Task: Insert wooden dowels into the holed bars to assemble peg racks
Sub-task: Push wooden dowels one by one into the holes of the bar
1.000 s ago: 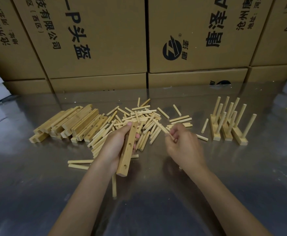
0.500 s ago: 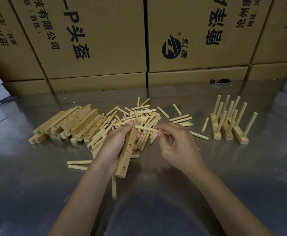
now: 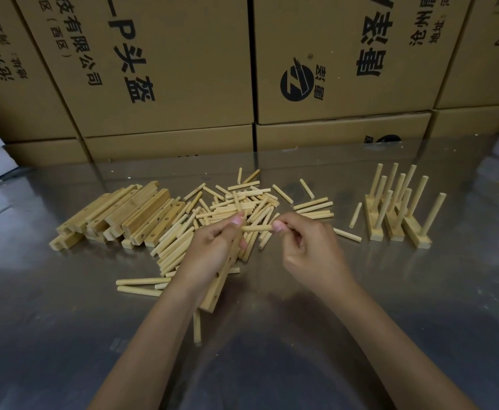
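Left hand [image 3: 212, 253]: grips a holed bar [image 3: 223, 273], fingers curled round its upper part; the bar slants toward the near edge of the bench [image 3: 420, 306], holes facing right.
Right hand [image 3: 307, 247]: pinches one dowel [image 3: 257, 228] at its right end; the dowel lies level, its free end at the top of the bar.
Step in hand: judged to be lining the dowel up with the top hole; not yet seated.
Loose dowels [image 3: 242, 202]: heaped mid-bench, behind both hands; a few strays lie nearer.
Spare bars [image 3: 130, 211]: stacked left of the heap.
Finished racks [image 3: 396, 208]: three, standing toward the right side, pegs upright.
Handling: dowel appears light, stiff and smooth, liable to roll or slip; hold near the rear end and keep it square to the hole. Bar looks rigid; hold clear of the holes.
Risk: a skewed entry may jam.
Background: cardboard boxes [image 3: 168, 69] along the far edge.
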`<action>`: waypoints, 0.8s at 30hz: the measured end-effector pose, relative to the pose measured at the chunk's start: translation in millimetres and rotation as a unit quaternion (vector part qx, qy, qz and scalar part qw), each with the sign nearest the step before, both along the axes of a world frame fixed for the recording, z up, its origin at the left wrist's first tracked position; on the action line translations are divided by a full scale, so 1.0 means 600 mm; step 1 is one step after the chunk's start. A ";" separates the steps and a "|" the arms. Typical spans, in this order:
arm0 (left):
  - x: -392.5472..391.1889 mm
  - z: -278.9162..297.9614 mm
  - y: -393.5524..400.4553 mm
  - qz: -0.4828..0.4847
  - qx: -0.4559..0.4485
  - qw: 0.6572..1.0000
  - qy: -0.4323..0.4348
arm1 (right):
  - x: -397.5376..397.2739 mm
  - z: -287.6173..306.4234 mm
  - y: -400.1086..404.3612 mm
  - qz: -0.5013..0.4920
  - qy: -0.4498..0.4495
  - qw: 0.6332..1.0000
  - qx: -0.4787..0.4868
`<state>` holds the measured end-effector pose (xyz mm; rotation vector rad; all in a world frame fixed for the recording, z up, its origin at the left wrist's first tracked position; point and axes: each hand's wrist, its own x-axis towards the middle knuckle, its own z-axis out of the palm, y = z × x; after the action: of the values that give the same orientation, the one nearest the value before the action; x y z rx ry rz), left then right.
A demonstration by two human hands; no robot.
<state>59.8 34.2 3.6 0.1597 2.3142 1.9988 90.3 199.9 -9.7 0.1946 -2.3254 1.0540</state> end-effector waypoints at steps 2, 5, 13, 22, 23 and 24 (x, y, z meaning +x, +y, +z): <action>0.000 0.002 0.000 0.004 0.018 1.000 -0.006 | -0.001 0.000 -0.004 0.012 -0.016 0.998 -0.055; -0.001 0.001 0.002 0.006 0.045 0.998 -0.033 | -0.001 0.010 -0.007 0.068 -0.094 0.960 -0.254; -0.007 -0.005 0.006 -0.023 0.104 0.989 -0.103 | 0.004 0.013 -0.020 0.091 -0.044 0.930 -0.352; -0.009 0.004 -0.005 -0.028 0.105 0.989 -0.104 | 0.000 0.008 0.003 0.042 -0.043 0.992 -0.107; -0.005 0.006 -0.004 -0.046 0.095 0.991 -0.088 | 0.000 0.003 0.003 0.039 -0.049 0.997 -0.036; -0.001 0.008 -0.001 -0.060 0.084 0.992 -0.071 | 0.001 -0.003 0.002 0.033 -0.053 0.997 0.036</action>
<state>59.1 33.3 8.2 0.1569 2.0023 2.0715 90.8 201.2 -11.3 0.2506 -2.4688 1.0360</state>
